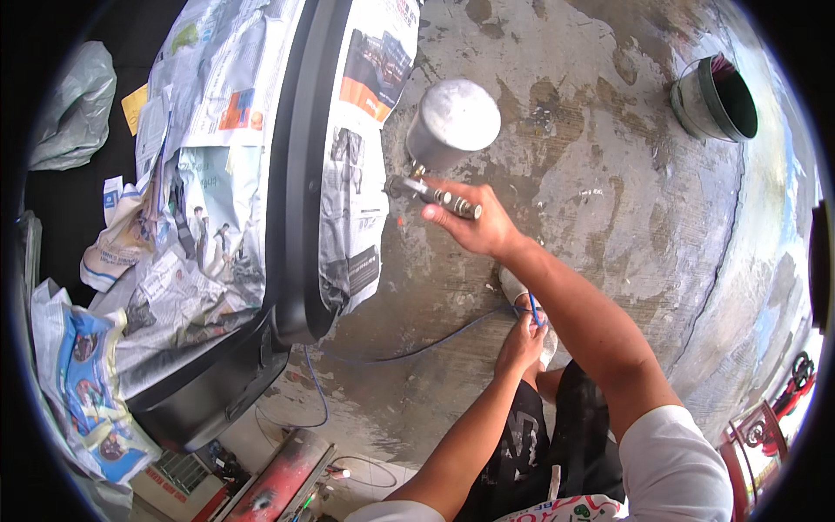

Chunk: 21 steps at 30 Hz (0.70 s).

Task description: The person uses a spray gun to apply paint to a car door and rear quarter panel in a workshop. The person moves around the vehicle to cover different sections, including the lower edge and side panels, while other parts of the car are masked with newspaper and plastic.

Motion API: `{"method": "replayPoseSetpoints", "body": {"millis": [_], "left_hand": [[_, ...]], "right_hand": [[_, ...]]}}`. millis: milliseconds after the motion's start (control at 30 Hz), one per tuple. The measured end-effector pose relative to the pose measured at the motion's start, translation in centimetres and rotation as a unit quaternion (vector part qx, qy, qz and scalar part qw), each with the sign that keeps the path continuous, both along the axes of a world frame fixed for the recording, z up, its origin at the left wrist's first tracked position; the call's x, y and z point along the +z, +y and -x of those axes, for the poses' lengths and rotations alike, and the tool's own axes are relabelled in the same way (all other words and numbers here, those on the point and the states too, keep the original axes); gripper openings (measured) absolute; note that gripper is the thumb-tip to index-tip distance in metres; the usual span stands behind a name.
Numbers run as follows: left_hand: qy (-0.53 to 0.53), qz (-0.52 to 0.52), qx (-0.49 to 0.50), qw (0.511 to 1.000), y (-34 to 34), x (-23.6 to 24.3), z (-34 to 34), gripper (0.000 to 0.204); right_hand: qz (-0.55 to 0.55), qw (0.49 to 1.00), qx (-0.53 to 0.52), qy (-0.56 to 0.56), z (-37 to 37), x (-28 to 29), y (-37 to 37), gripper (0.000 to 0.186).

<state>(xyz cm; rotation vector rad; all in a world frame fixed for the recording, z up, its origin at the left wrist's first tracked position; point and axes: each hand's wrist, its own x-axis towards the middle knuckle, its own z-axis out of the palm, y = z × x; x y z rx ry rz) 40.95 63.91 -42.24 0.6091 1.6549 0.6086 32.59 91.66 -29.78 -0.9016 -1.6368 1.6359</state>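
My right hand (pixel 483 222) is wrapped round the handle of a spray gun (pixel 448 200) with a silver metal cup (pixel 452 122) on top. The gun's front points left, close to a long black trim piece (pixel 300 174) with newspaper (pixel 352 209) masking along it. Lower down, near my knees, my left hand (pixel 524 339) is closed round a thin blue air hose (pixel 535 309). The hose runs left across the floor from there. Its joint with the gun is hidden by my right hand and arm.
Crumpled newspaper (pixel 217 113) covers the vehicle part on the left, with plastic sheets beside it. A bucket (pixel 718 104) stands at the upper right on the stained concrete floor (pixel 591 174). A red cylinder (pixel 278 478) lies at the lower left, near loose hose loops.
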Motion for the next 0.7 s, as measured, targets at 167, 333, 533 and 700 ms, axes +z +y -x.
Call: {"method": "replayPoseSetpoints", "body": {"millis": [167, 333, 533, 700], "left_hand": [[0.034, -0.001, -0.053, 0.998, 12.4, -4.4, 1.6, 0.036], [0.132, 0.033, -0.146, 0.98, 23.9, -6.7, 2.1, 0.054], [0.221, 0.051, -0.155, 0.962, 41.0, -7.7, -0.8, 0.06], [0.194, 0.042, -0.154, 0.968, 61.2, -5.6, -4.1, 0.024]], "right_hand": [[0.001, 0.999, -0.005, -0.034, -0.3, -0.4, 15.0, 0.052], [-0.003, 0.999, -0.015, -0.039, -0.6, -1.4, 30.5, 0.05], [0.007, 0.999, 0.017, -0.028, -0.6, -1.9, 51.8, 0.054], [-0.063, 0.996, 0.012, -0.056, -0.7, -2.4, 69.5, 0.055]]}}
